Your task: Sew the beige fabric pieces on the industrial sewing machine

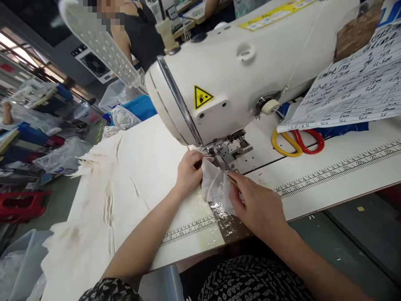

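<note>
A small piece of white fabric (211, 179) lies under the needle area of a white sewing machine (194, 100), hanging toward the table's front edge. Beside the presser foot, my left hand (189, 171) has its fingers closed on the fabric's left edge. My right hand (257, 205) is closed around a slim metal tool (231, 179) whose thin tip points at the machine's foot. Most of that tool is hidden by the fingers, so its exact kind is unclear. The fabric's right part lies against my right hand.
Yellow-and-red-handled scissors (297, 143) lie right of the machine, partly under a handwritten sheet (351, 83). A printed ruler (335, 171) runs along the table (156, 167). Pale cloth (94, 192) covers its left side. A person (140, 33) is behind the machine.
</note>
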Demonstrator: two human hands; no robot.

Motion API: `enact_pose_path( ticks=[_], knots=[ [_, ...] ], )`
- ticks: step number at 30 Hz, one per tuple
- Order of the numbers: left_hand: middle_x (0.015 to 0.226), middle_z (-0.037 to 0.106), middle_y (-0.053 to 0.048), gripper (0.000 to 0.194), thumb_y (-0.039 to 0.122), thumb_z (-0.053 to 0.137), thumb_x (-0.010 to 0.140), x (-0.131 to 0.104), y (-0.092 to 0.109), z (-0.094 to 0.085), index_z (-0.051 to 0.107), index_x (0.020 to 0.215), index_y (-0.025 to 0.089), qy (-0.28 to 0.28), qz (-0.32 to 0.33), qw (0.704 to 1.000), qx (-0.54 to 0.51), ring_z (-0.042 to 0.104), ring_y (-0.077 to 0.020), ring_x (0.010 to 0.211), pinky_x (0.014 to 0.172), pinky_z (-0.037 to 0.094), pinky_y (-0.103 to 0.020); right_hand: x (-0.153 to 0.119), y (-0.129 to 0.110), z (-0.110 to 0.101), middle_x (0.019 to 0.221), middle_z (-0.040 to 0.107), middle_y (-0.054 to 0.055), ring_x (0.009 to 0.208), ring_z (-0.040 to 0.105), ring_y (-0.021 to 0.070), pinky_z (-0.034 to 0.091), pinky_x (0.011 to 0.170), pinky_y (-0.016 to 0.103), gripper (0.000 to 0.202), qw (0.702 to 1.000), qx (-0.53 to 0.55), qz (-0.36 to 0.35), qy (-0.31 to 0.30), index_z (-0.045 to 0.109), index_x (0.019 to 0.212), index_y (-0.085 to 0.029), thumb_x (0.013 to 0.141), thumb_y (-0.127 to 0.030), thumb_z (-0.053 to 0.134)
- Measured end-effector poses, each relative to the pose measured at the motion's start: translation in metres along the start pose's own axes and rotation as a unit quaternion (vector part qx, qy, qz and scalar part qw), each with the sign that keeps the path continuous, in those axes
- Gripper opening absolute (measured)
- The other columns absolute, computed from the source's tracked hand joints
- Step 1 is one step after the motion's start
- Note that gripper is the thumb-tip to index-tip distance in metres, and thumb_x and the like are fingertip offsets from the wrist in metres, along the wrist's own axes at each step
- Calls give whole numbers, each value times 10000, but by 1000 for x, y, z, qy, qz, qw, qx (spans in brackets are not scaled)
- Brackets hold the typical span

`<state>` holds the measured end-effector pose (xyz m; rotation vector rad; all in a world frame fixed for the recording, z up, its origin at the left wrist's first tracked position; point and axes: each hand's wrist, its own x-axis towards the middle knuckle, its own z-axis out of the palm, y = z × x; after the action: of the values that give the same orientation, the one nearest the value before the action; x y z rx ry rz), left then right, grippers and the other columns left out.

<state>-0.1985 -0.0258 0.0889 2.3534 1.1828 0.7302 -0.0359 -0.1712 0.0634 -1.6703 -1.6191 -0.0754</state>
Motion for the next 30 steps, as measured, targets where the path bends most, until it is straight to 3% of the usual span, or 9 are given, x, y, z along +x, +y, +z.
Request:
enact_pose_path(
  ticks=[11, 18, 26, 30],
  knots=[
    [935, 743, -36, 164, 258, 677, 962, 2, 9, -4, 742, 816, 222, -24, -17, 999, 45, 664, -208, 927, 838, 561, -339, 4, 1, 0, 952, 844, 85, 634, 737, 195, 445, 484, 273, 432, 995, 15, 40, -85, 754, 1235, -176, 1063, -279, 371],
    [938, 743, -35, 110, 198, 742, 894, 5, 19, -9, 772, 793, 231, -40, -19, 996, 74, 666, -214, 954, 863, 569, -331, 4, 5, 1, 917, 838, 80, 635, 754, 209, 505, 529, 270, 425, 998, 24, 8, -57, 740, 1283, -196, 1043, -274, 398],
    [966, 741, -66, 58, 191, 719, 893, 5, 12, 4, 774, 878, 195, -41, -21, 992, 117, 655, -217, 944, 845, 553, -327, -8, 22, 20, 979, 852, 33, 577, 762, 191, 538, 479, 262, 361, 999, 4, -25, -23, 746, 1234, -217, 1054, -310, 448],
    [989, 748, -68, 75, 204, 724, 880, 5, 12, 7, 781, 927, 195, -51, -19, 991, 120, 656, -226, 975, 856, 557, -329, -7, 26, 23, 899, 848, 36, 545, 757, 218, 559, 453, 289, 386, 1000, -4, 2, -20, 772, 1181, -230, 1050, -339, 426]
  ],
)
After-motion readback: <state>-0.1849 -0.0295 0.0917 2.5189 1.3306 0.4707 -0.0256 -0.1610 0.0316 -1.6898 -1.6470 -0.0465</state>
